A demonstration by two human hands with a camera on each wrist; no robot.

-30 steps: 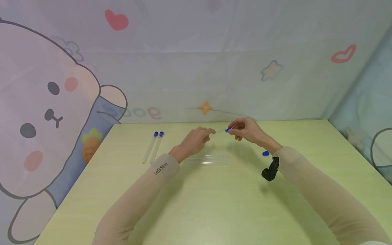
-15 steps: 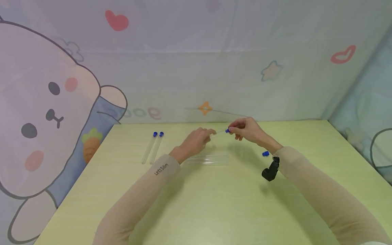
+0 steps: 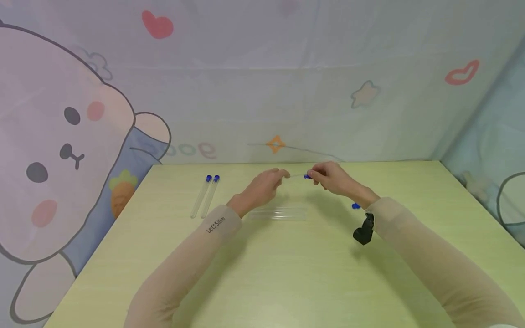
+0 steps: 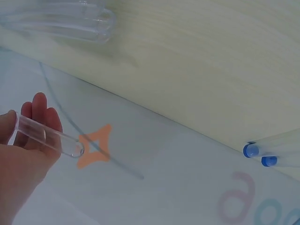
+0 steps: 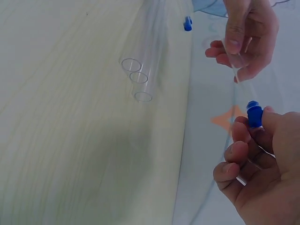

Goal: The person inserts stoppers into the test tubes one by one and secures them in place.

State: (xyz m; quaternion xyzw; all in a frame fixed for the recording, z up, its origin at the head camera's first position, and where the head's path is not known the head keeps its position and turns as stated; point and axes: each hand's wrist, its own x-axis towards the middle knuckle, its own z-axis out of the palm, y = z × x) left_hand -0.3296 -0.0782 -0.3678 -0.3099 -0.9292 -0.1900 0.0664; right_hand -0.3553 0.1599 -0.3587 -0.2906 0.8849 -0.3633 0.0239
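My left hand [image 3: 262, 187] holds a clear test tube [image 4: 49, 133] between thumb and fingers, its rounded end pointing away from the palm in the left wrist view. Facing it, my right hand [image 3: 334, 178] pinches a blue cap [image 5: 254, 115] between thumb and index finger. The cap is at the tube's open end; I cannot tell how far it sits inside. Both are held above the table. Below the hands, 3 uncapped clear tubes [image 5: 136, 70] lie side by side.
Two test tubes with blue caps [image 3: 210, 196] lie parallel on the left of the table [image 3: 262, 269]. Another blue cap [image 3: 356, 206] lies on the table by the right wrist, beside the black wrist camera [image 3: 364, 231]. A printed curtain [image 3: 246, 91] hangs along the back edge.
My right hand has dropped and shifted slightly right, its fingers turned about the cap, which has moved a little right too. The left hand stays almost still with the tube.
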